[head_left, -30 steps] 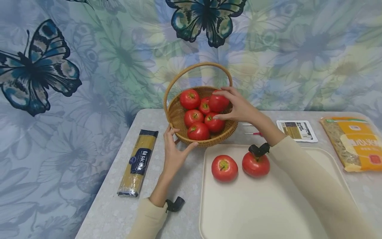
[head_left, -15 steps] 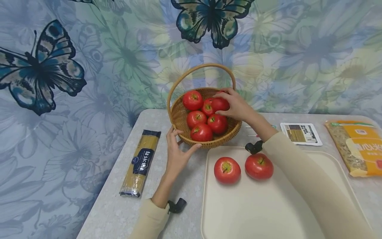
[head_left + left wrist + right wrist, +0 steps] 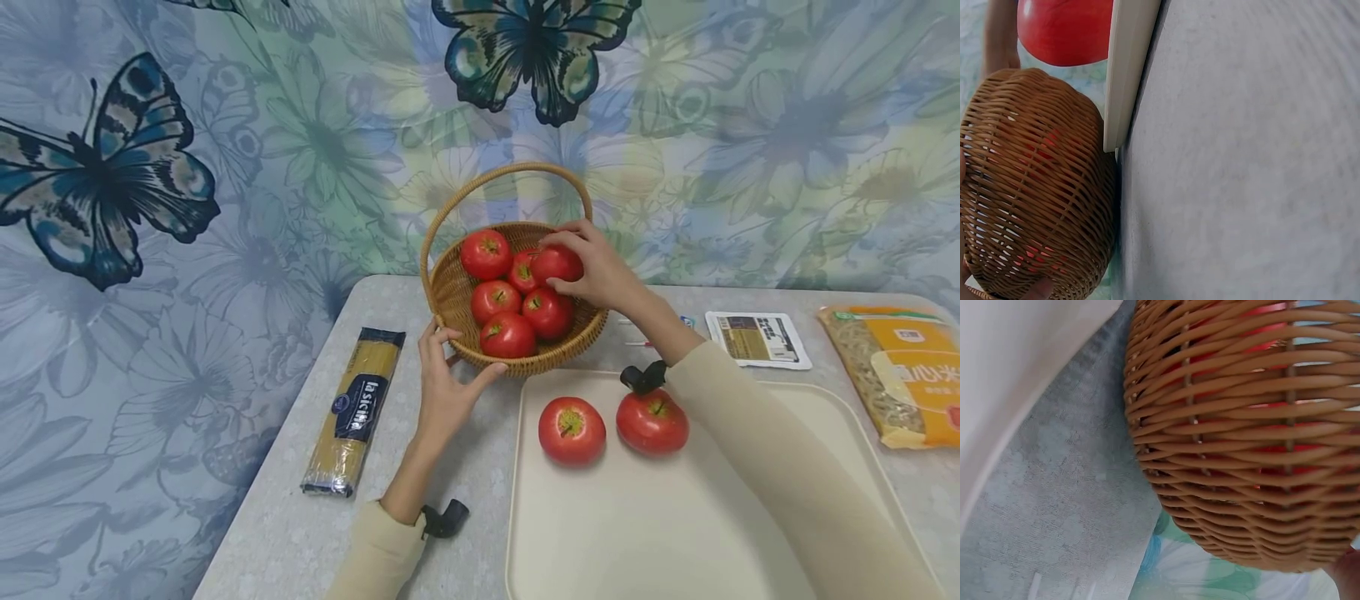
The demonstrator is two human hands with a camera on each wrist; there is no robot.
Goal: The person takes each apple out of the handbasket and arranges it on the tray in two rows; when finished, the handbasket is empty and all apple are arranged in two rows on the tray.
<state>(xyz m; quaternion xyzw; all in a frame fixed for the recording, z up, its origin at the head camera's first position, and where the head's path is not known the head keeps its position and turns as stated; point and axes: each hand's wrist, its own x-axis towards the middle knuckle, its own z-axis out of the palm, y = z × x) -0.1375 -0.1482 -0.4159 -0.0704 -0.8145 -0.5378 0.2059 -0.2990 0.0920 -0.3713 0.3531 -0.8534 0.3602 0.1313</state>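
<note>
A wicker basket (image 3: 517, 365) with a tall arched handle stands behind the tray and holds several red apples (image 3: 507, 335). My left hand (image 3: 447, 396) holds the basket's left front side, thumb stretched along the front below the rim. At the basket's right side, my right hand (image 3: 603, 271) grips the upper right apple (image 3: 557, 263) between thumb and fingers. That apple is partly covered by the fingers. In both wrist views the woven basket wall (image 3: 1041, 187) hides most of the hands and fruit.
On the cream tray (image 3: 675, 525) sit an apple (image 3: 572, 431) and another apple (image 3: 652, 422), the latter beneath my right forearm. Left lies a spaghetti pack (image 3: 354, 412). At the right are a flat white packet (image 3: 759, 340) and an orange noodle bag (image 3: 900, 375).
My right hand's thumb and fingers have drawn closer round the upper right apple, which has turned slightly. The left hand stays on the basket. The head view has shifted a little.
</note>
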